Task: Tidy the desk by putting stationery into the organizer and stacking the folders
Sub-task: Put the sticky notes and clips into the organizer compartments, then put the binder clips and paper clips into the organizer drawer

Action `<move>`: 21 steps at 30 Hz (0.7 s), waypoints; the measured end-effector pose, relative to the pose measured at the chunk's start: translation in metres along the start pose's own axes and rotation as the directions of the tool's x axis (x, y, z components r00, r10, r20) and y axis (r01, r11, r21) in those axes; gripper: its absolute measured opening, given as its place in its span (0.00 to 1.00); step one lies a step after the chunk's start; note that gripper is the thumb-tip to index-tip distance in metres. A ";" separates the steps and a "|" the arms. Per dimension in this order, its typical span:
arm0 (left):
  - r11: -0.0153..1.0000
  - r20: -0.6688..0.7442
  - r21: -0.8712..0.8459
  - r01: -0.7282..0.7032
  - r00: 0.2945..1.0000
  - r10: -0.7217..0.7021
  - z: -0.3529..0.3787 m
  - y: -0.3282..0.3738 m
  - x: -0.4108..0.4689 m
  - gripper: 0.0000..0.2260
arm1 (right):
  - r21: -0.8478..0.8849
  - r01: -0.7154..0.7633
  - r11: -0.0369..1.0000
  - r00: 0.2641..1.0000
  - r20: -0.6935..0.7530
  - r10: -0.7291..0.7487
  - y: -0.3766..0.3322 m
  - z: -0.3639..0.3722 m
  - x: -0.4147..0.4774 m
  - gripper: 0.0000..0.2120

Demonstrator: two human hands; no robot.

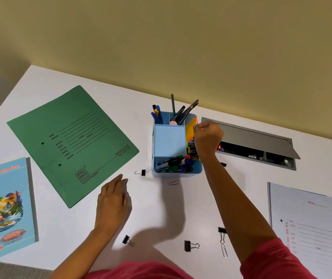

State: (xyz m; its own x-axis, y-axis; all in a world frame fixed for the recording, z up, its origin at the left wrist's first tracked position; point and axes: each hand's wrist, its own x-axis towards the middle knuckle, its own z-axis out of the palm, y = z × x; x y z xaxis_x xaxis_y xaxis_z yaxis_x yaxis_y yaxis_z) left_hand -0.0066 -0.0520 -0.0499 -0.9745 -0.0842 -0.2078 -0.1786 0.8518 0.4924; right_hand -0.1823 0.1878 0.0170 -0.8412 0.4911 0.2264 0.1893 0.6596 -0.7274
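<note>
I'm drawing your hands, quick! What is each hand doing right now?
Left hand: open, holding nothing.
Right hand: curled at the organizer; cannot tell if holding anything.

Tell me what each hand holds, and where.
Right hand seems to pinch the sticky-note pad by its top corner, in the organizer; left hand holds nothing.
</note>
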 end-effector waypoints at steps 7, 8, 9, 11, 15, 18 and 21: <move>1.000 0.005 -0.013 0.011 1.000 -0.011 -0.002 0.005 0.001 0.17 | -0.034 0.024 0.999 1.000 0.007 -0.023 0.004 0.000 0.000 0.09; 0.999 -0.003 -0.032 0.016 1.000 -0.016 -0.003 0.008 0.002 0.16 | -0.039 0.033 0.999 0.999 0.000 -0.033 0.004 -0.002 -0.001 0.09; 0.998 -0.011 -0.059 0.021 1.000 -0.021 -0.005 0.011 0.003 0.15 | -0.049 0.038 0.998 0.999 -0.012 -0.039 0.003 -0.004 -0.001 0.09; 0.990 -0.029 -0.140 0.011 0.999 -0.016 -0.009 0.022 0.009 0.14 | -0.071 0.022 0.997 0.999 -0.037 -0.025 0.003 -0.011 -0.004 0.08; 0.919 -0.081 -0.395 -0.003 0.996 -0.031 -0.022 0.050 0.034 0.08 | -0.013 -0.109 0.994 0.993 -0.051 0.108 0.006 -0.035 -0.030 0.09; 0.846 -0.030 -0.531 0.046 0.997 -0.073 -0.030 0.072 0.056 0.05 | 0.053 -0.235 0.971 0.971 -0.028 0.237 0.016 -0.052 -0.071 0.04; 0.775 0.107 -0.605 0.184 0.983 -0.150 -0.031 0.091 0.076 0.07 | 0.104 -0.427 0.898 0.904 0.076 0.421 0.024 -0.061 -0.108 0.09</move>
State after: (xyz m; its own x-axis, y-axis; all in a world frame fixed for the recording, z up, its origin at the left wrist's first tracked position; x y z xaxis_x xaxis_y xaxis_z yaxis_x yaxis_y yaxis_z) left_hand -0.1015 0.0032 0.0055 -0.9166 -0.1553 -0.3683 -0.3996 0.3321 0.8544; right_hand -0.0557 0.1855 0.0143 -0.7194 0.6780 -0.1510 0.4764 0.3234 -0.8176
